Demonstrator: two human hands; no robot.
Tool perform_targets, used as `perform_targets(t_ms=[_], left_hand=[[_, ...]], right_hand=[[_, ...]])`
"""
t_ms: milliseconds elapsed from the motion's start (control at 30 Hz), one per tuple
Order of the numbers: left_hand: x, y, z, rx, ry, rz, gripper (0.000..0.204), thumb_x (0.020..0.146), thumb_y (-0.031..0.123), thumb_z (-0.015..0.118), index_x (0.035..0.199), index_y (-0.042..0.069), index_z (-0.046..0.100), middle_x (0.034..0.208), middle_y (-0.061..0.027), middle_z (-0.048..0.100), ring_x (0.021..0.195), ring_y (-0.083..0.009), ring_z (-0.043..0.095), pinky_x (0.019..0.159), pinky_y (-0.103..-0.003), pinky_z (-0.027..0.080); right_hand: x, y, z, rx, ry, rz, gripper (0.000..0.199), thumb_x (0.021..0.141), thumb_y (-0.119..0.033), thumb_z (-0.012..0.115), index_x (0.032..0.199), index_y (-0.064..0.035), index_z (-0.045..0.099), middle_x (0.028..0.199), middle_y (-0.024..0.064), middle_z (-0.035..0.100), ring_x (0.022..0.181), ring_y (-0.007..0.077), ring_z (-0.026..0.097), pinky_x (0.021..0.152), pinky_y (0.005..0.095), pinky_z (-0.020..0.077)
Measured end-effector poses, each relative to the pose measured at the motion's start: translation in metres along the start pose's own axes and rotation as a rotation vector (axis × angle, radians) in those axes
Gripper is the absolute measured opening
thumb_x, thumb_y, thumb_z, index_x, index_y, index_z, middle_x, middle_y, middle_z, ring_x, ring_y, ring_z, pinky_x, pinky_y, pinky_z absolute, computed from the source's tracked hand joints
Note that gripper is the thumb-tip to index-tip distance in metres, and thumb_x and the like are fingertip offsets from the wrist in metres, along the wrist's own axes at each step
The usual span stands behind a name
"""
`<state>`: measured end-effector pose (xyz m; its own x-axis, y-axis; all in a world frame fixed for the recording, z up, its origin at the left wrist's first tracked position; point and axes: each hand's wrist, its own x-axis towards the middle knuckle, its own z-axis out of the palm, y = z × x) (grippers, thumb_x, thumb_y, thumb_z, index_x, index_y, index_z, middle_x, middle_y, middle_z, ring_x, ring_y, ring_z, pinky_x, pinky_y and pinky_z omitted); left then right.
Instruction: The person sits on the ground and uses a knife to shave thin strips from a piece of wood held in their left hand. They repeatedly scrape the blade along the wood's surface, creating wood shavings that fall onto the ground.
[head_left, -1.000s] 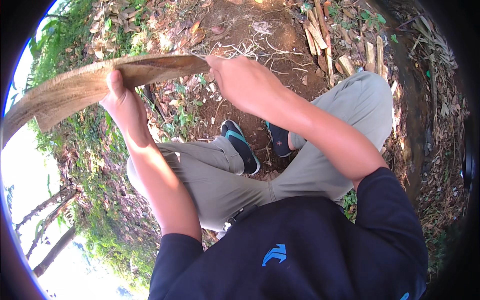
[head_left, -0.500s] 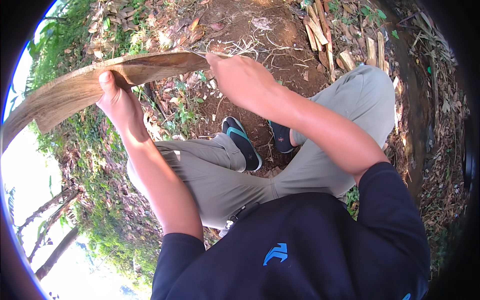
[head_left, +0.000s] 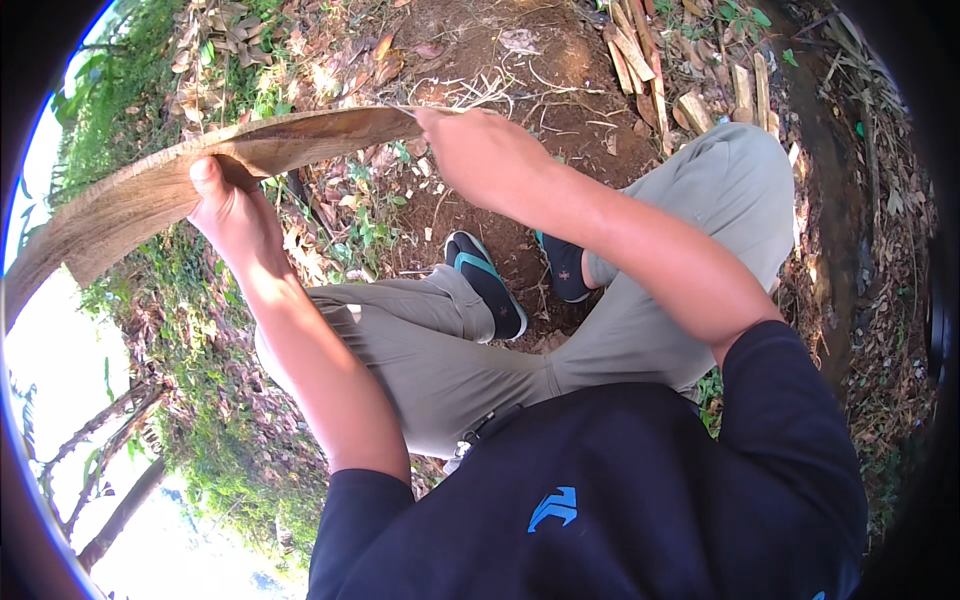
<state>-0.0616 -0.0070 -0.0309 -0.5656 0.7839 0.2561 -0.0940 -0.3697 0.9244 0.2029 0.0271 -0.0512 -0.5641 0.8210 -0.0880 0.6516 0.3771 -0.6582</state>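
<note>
A long brown wooden board point(head_left: 130, 205) with a notch in its lower edge runs from the left rim to the middle of the view. My left hand point(head_left: 238, 215) grips it from below, thumb against its near face, the other fingers hidden behind. At the board's right end my right hand point(head_left: 485, 155) is closed in a fist. From that fist a thin, greyish, blade-like edge point(head_left: 408, 110) shows against the board's top; the handle is hidden inside the fingers.
My bent legs in grey trousers point(head_left: 700, 210) and my feet in dark flip-flops point(head_left: 486, 280) are below. Split wood pieces point(head_left: 632, 60) lie at the upper right among dry leaves. Bare brown soil point(head_left: 480, 40) stretches ahead; green plants grow at left.
My left hand and the board's left part have shifted slightly left and down. The blade-like edge shows less beyond my right fist, which stays at the board's right end.
</note>
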Motion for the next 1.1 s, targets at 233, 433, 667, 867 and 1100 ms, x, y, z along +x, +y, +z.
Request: perform_targets(t_ms=[233,433,667,867,1100], left_hand=[[0.001,0.001,0.014,-0.006,0.045,0.030,0.035,0.092,0.021,0.067,0.119,0.002,0.054,0.104,-0.0053,0.060,0.093,-0.0147,0.058,0.091,-0.031,0.049],[-0.004,0.002,0.025,0.023,0.055,0.091,0.043,0.091,0.027,0.068,0.123,0.002,0.052,0.110,-0.0062,0.060,0.100,-0.0170,0.058,0.100,-0.035,0.046],[0.005,-0.005,0.001,0.005,0.003,0.055,0.047,0.088,0.026,0.072,0.124,0.003,0.052,0.114,-0.0072,0.059,0.107,-0.0200,0.059,0.102,-0.039,0.045],[-0.002,0.000,0.018,0.014,0.031,0.105,0.041,0.089,0.022,0.070,0.121,0.003,0.053,0.112,-0.0056,0.058,0.101,-0.0182,0.058,0.098,-0.038,0.047],[0.001,0.000,0.019,-0.024,-0.001,0.128,0.037,0.089,0.025,0.072,0.113,0.003,0.055,0.097,-0.0040,0.060,0.086,-0.0156,0.058,0.086,-0.032,0.050]], right_hand=[[0.004,0.020,0.007,-0.058,0.000,0.001,0.027,0.094,-0.008,0.042,0.116,0.0056,0.052,0.083,0.0281,0.066,0.084,0.0417,0.067,0.075,0.0519,0.0529],[0.008,0.025,0.011,0.005,-0.049,0.059,0.025,0.095,-0.009,0.041,0.114,0.0022,0.053,0.083,0.0291,0.066,0.080,0.0433,0.067,0.070,0.0529,0.0529],[0.004,0.028,0.010,-0.060,-0.039,0.050,0.021,0.093,-0.006,0.042,0.108,0.0044,0.053,0.081,0.0283,0.066,0.082,0.0426,0.068,0.073,0.0527,0.0534],[0.005,0.027,0.017,-0.034,-0.069,0.040,0.029,0.098,-0.010,0.039,0.116,0.0066,0.054,0.080,0.0262,0.066,0.079,0.0393,0.069,0.072,0.0493,0.0551],[0.005,0.016,0.006,-0.075,-0.114,0.098,0.033,0.093,-0.006,0.042,0.122,0.0058,0.052,0.086,0.0253,0.067,0.087,0.0396,0.068,0.076,0.0499,0.0549]])
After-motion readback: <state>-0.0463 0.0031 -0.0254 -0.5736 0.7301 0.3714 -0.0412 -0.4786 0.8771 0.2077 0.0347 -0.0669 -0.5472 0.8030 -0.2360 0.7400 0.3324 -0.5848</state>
